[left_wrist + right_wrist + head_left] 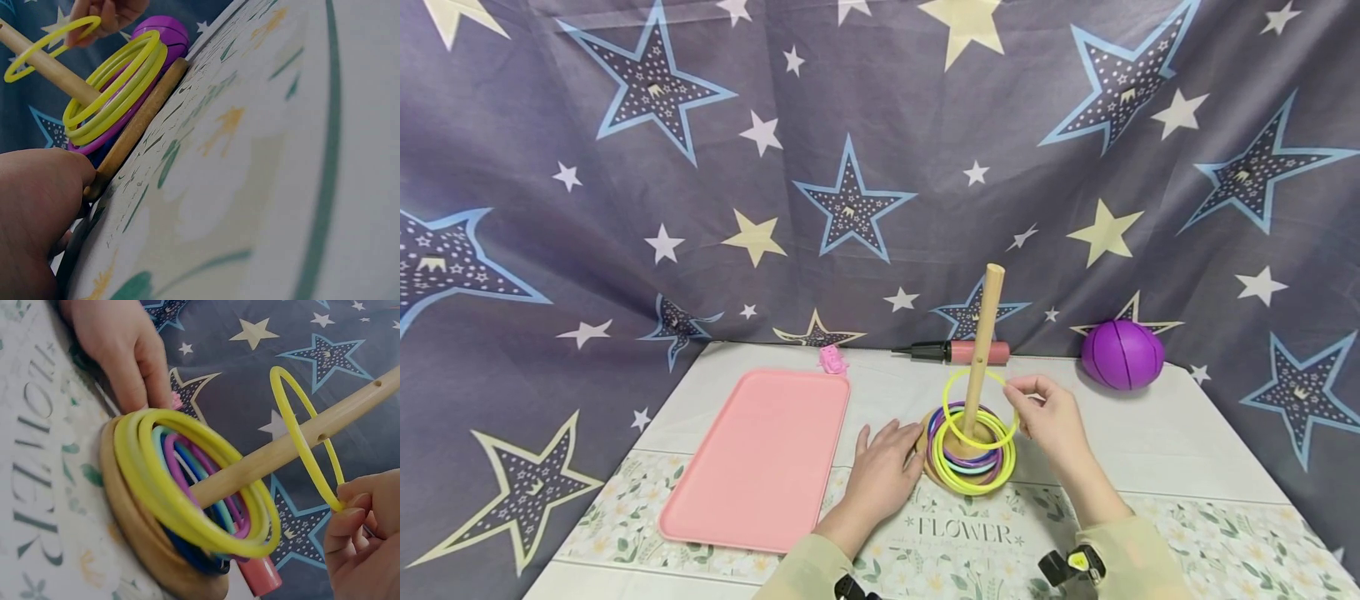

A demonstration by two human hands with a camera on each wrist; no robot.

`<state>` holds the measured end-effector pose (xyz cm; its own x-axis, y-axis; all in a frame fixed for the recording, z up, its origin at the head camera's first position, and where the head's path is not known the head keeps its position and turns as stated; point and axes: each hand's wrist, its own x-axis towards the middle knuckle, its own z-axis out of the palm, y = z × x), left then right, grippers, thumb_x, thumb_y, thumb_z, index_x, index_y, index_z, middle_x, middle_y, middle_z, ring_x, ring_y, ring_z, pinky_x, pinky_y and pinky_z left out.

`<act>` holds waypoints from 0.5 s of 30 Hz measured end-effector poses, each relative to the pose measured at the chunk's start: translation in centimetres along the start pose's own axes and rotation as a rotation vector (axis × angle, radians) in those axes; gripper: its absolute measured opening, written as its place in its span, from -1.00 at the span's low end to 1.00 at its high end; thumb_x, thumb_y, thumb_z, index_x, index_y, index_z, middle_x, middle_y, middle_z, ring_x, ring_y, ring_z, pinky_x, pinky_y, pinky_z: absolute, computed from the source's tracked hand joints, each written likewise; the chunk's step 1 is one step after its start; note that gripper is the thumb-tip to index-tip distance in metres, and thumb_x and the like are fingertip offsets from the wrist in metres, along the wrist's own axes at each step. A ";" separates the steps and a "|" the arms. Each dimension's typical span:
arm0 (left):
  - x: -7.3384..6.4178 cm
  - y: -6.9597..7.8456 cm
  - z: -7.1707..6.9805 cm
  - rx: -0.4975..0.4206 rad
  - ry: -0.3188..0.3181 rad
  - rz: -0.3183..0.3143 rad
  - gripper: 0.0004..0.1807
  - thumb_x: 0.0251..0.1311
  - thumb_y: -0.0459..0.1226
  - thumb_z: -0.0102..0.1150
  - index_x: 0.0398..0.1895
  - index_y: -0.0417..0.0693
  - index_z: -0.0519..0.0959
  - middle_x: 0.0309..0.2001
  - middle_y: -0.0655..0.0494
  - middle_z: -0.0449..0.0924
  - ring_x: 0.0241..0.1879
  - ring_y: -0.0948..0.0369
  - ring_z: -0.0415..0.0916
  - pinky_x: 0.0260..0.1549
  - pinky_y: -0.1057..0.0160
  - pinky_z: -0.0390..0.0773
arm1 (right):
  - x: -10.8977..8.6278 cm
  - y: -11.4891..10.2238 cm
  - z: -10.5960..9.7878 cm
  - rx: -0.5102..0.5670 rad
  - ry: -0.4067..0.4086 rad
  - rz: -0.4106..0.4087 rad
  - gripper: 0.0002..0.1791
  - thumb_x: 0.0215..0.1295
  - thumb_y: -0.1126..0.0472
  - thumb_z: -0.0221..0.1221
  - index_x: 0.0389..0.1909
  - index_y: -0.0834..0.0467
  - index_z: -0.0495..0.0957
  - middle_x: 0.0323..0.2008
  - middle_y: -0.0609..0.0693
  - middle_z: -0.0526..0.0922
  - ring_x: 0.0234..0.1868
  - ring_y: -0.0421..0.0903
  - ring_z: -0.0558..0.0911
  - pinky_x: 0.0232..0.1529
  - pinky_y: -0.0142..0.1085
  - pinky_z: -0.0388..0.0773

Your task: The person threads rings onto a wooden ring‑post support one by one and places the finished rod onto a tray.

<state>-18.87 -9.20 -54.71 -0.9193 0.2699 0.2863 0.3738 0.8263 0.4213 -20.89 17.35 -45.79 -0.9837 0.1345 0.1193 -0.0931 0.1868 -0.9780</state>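
My right hand (pixel 1051 423) pinches a thin yellow ring (pixel 286 406) between thumb and fingertips. That ring encircles the upright wooden peg (pixel 985 333), above the other rings and apart from them. Around the foot of the peg lies a pile of rings (pixel 973 490), with yellow ones on top and purple, blue and light teal ones beneath. They rest on the round wooden base (pixel 134 531). My left hand (pixel 883 467) lies on the table at the left of the base, its fingers touching the base's edge.
A pink tray (pixel 756 458) lies to the left, with a small pink toy (pixel 832 360) behind it. A red and black hand pump (pixel 962 352) lies behind the peg. The purple ball (pixel 1122 355) sits at the back right, before a starry curtain (pixel 880 308).
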 end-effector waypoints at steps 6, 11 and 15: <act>0.0 0.0 0.0 -0.001 0.001 -0.001 -0.48 0.64 -0.10 0.16 0.55 -0.04 0.57 0.49 0.07 0.59 0.59 -0.09 0.36 0.61 -0.45 -0.03 | -0.2 1.0 -0.1 -0.028 -0.037 0.020 -0.70 0.59 0.20 0.35 0.07 0.38 0.65 -0.56 -0.06 0.55 -0.66 -0.26 0.39 -0.63 -0.41 0.38; 0.0 0.1 0.0 0.001 0.002 0.004 -0.48 0.64 -0.10 0.16 0.55 -0.05 0.56 0.49 0.07 0.59 0.59 -0.09 0.36 0.61 -0.45 -0.03 | -0.4 1.6 -0.2 -0.067 -0.069 0.035 -0.72 0.61 0.19 0.33 0.06 0.36 0.65 -0.48 -0.04 0.60 -0.64 -0.27 0.38 -0.62 -0.41 0.38; 0.0 0.1 0.0 0.005 0.001 0.006 -0.47 0.64 -0.10 0.16 0.55 -0.05 0.56 0.49 0.08 0.59 0.59 -0.09 0.36 0.61 -0.45 -0.03 | -0.5 2.0 -0.3 -0.111 -0.086 0.033 -0.75 0.62 0.18 0.32 0.03 0.32 0.67 -0.45 0.04 0.64 -0.65 -0.26 0.36 -0.62 -0.40 0.36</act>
<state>-18.88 -9.11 -54.69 -0.9169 0.2743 0.2900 0.3787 0.8273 0.4150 -20.52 17.96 -47.71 -0.9960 0.0593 0.0673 -0.0473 0.2906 -0.9557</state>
